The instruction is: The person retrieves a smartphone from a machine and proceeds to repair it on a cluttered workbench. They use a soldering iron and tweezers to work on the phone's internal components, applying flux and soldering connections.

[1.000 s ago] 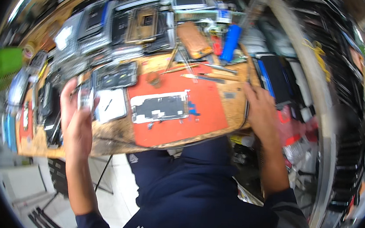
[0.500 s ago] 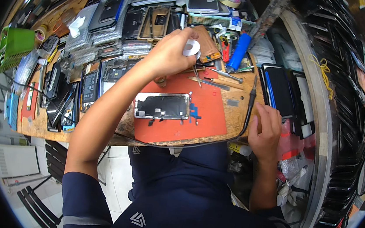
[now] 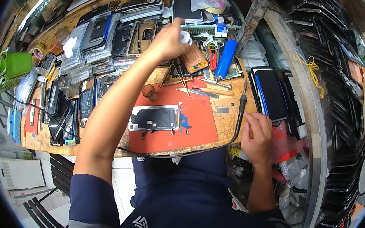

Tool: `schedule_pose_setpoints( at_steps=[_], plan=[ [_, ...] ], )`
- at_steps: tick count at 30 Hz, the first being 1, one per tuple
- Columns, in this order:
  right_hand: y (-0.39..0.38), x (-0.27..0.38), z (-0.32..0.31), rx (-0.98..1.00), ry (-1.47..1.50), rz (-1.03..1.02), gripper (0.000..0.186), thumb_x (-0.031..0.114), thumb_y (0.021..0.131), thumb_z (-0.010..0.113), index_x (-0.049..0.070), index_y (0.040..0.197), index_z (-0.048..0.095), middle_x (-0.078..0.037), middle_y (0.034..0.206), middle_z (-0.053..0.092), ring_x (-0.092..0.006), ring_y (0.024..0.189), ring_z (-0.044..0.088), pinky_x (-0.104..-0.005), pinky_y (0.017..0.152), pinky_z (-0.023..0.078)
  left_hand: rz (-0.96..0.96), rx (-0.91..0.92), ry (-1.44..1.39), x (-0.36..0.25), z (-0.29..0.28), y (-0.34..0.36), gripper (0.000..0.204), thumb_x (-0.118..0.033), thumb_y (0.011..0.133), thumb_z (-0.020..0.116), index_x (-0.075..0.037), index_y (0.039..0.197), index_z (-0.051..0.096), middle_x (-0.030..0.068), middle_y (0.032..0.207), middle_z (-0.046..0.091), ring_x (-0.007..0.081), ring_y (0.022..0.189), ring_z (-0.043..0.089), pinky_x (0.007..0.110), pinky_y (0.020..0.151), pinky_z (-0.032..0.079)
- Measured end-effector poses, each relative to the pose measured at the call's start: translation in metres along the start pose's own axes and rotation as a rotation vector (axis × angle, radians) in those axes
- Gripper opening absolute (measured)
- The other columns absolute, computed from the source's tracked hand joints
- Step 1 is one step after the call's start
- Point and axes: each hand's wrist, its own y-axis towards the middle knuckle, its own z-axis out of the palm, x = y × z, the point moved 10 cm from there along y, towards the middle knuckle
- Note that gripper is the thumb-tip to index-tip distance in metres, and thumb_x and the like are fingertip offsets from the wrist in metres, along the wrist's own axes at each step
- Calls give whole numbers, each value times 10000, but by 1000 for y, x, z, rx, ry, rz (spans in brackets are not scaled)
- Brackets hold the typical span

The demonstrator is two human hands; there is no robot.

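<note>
My left hand [image 3: 168, 44], closed around a small white spool [image 3: 184, 37], reaches over the back of the wooden bench. Below it, tweezers [image 3: 184, 82] lie with their tips over an orange-red mat [image 3: 198, 131]. A phone screen assembly [image 3: 155, 117], dark in a silvery frame, rests on that mat beside a blue flex-like piece [image 3: 184, 122]. At the bench's right edge, my right hand [image 3: 257, 134] has loosely bent fingers, the thumb apart, and nothing visible in it. Nearest to it is a black soldering iron [image 3: 241, 111]. The left palm's contents are partly hidden.
Behind the mat lie a knife-like blade [image 3: 197, 92], a screwdriver [image 3: 214, 84], a blue roll [image 3: 226, 59] and stacked phone parts [image 3: 98, 31]. A black cable [image 3: 178, 156] runs along the front edge. A small brown jar [image 3: 149, 92] stands on the mat.
My left hand has moved farther back over the bench with the spool. The fingers of my right hand have curled a little more. The whole view has shifted slightly.
</note>
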Motion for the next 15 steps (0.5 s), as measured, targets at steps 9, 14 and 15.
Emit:
schedule_pose_setpoints(
  at_steps=[9, 14, 15],
  plan=[
    [-6, 1, -11, -64, 66, 29, 347, -76, 848, 711, 1, 1186, 726, -136, 1063, 680, -341, 952, 660, -454, 864, 518, 192, -306, -241, -40, -110, -60, 423, -358, 1108, 604, 15, 1303, 638, 172, 1197, 703, 304, 1160, 712, 406, 939, 590],
    [8, 21, 16, -41, 283, 10, 352, -88, 841, 700, -1, 1182, 720, -150, 988, 686, -352, 933, 665, -451, 835, 531, 621, -203, -1083, -88, -245, -247, 330, -210, 1114, 557, 10, 1344, 642, 149, 1359, 628, 261, 1182, 680, 396, 1012, 574],
    [15, 33, 28, -7, 340, -24, 332, -68, 848, 706, 5, 1171, 720, -145, 983, 691, -347, 939, 671, -456, 843, 532, 762, -138, -1110, -108, -259, -283, 324, -193, 1109, 556, 8, 1348, 641, 147, 1361, 631, 258, 1189, 677, 396, 1016, 574]
  ],
)
